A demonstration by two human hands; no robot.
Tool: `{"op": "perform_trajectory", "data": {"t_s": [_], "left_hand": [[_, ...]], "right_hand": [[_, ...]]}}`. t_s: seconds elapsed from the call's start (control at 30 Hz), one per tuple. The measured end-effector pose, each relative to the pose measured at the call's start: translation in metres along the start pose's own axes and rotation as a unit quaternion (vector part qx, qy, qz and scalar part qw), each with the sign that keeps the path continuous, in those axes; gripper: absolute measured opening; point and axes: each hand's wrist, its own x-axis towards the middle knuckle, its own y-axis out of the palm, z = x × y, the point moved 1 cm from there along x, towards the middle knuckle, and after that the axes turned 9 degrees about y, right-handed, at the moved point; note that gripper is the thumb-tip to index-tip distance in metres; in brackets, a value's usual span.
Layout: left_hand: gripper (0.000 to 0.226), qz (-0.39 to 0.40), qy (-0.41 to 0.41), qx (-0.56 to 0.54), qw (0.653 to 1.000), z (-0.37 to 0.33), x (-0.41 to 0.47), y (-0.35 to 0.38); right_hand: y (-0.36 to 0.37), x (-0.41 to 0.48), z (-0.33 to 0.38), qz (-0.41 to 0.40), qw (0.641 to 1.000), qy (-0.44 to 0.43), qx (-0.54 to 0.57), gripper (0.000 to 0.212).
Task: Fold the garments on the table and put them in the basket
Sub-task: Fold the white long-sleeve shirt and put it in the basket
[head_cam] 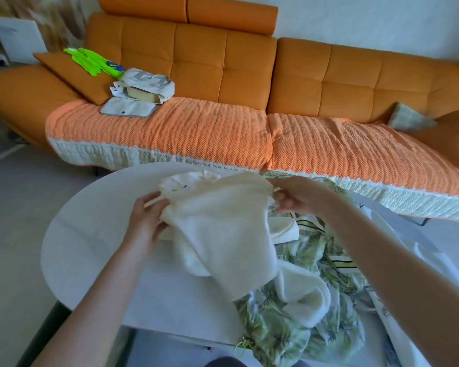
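Observation:
A cream fleece garment (223, 234) hangs bunched over the white oval table (90, 234), lifted at its top edge. My left hand (146, 221) grips its left side, fingers curled into the fabric. My right hand (300, 194) pinches its upper right edge. Under and to the right of it lies a green leaf-print garment (316, 327) with a yellow-green drawcord (243, 348) near the front edge. A striped piece (337, 263) shows among the pile. No basket is in view.
An orange sofa (223, 62) with an orange-and-cream cover (196, 133) stands just behind the table. On it lie a neon green item (90, 59), a white bag with a box (143, 88) and a small cushion (408, 117). Grey floor (11, 207) spreads left.

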Motion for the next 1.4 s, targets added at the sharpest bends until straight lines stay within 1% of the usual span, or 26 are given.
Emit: {"op": "perform_trajectory", "data": {"t_s": [0.03,0.07,0.1,0.13,0.23,0.3,0.33,0.4,0.47,0.5,0.53,0.57,0.63,0.7,0.73,0.77,0.8,0.87,0.93,0.97,1.0,1.07,1.2,1.3,1.33,1.4], "left_hand": [[0.029,0.003,-0.012,0.035,0.999,-0.001,0.0,-0.004],[0.03,0.025,-0.039,0.062,0.997,0.002,-0.004,-0.008],[0.027,0.052,-0.07,0.089,0.992,0.007,-0.011,-0.012],[0.022,0.071,-0.1,0.112,0.986,0.011,-0.021,-0.015],[0.02,0.091,-0.175,0.148,0.969,0.025,-0.039,-0.028],[0.018,0.123,-0.182,0.13,0.967,0.03,-0.043,-0.035],[0.016,0.148,-0.185,0.112,0.965,0.03,-0.045,-0.035],[0.009,0.221,-0.182,0.123,0.95,0.031,-0.051,-0.032],[0.035,0.271,-0.151,0.159,0.937,0.035,-0.055,-0.027],[0.042,0.269,-0.135,0.158,0.94,0.036,-0.057,-0.022],[0.04,0.258,-0.122,0.141,0.948,0.036,-0.058,-0.019],[0.032,0.253,-0.118,0.119,0.953,0.035,-0.061,-0.013],[0.027,0.236,-0.122,0.061,0.962,0.025,-0.06,-0.005],[0.025,0.181,-0.096,0.042,0.978,0.005,-0.05,-0.012],[0.023,0.142,-0.082,0.055,0.985,-0.007,-0.041,-0.021],[0.024,0.105,-0.072,0.081,0.989,-0.018,-0.034,-0.031],[0.024,0.069,-0.058,0.132,0.987,-0.026,-0.025,-0.044],[0.015,0.036,-0.023,0.259,0.965,-0.032,-0.016,-0.062],[0.013,0.069,-0.012,0.395,0.916,-0.026,-0.014,-0.075],[0.014,0.086,-0.01,0.449,0.89,-0.02,-0.014,-0.082],[0.015,0.089,-0.003,0.489,0.868,-0.014,-0.013,-0.089],[0.013,0.057,0.038,0.523,0.849,-0.008,-0.013,-0.098],[0.019,-0.099,0.232,0.559,0.79,-0.026,-0.021,-0.092],[0.027,-0.163,0.299,0.51,0.79,-0.047,-0.018,-0.08],[0.032,-0.168,0.308,0.506,0.788,-0.05,-0.013,-0.078],[0.042,-0.17,0.317,0.534,0.765,-0.049,-0.005,-0.077]], "right_hand": [[-0.004,0.006,-0.008,-0.073,0.99,-0.003,-0.122,0.029],[-0.008,0.011,-0.017,-0.143,0.965,-0.013,-0.218,0.033],[-0.009,0.017,-0.026,-0.181,0.943,-0.019,-0.281,0.037],[-0.01,0.024,-0.034,-0.189,0.931,-0.014,-0.312,0.041],[-0.001,0.029,-0.053,-0.149,0.925,0.04,-0.346,0.053],[0.002,0.019,-0.056,-0.101,0.931,0.031,-0.35,0.059],[0.003,0.011,-0.056,-0.053,0.94,0.011,-0.336,0.055],[0.002,-0.005,-0.057,0.059,0.947,-0.035,-0.315,0.037],[-0.001,-0.009,-0.061,0.112,0.92,-0.073,-0.368,0.026],[-0.001,-0.007,-0.063,0.094,0.903,-0.093,-0.409,0.03],[-0.001,-0.005,-0.064,0.057,0.893,-0.108,-0.432,0.031],[0.001,-0.003,-0.064,0.025,0.897,-0.124,-0.423,0.027],[0.005,-0.011,-0.057,-0.003,0.937,-0.141,-0.321,0.015],[0.004,-0.022,-0.048,0.013,0.983,-0.099,-0.152,0.017],[0.0,-0.025,-0.045,0.038,0.994,-0.058,-0.086,0.022],[-0.002,-0.028,-0.042,0.064,0.996,-0.017,-0.061,0.029],[-0.004,-0.03,-0.041,0.086,0.993,0.015,-0.082,0.037],[-0.005,-0.03,-0.043,0.104,0.965,0.047,-0.235,0.054],[-0.002,-0.03,-0.049,0.083,0.913,0.072,-0.392,0.068],[-0.001,-0.028,-0.052,0.075,0.9,0.082,-0.421,0.068],[-0.001,-0.027,-0.054,0.077,0.899,0.094,-0.42,0.064],[0.0,-0.027,-0.058,0.101,0.903,0.118,-0.401,0.049],[0.001,-0.024,-0.063,0.154,0.897,0.121,-0.397,0.037],[0.005,-0.017,-0.066,0.218,0.897,0.107,-0.37,0.029],[0.006,-0.012,-0.065,0.194,0.904,0.082,-0.373,0.024],[0.002,0.003,-0.064,0.038,0.926,-0.008,-0.375,0.019]]}}
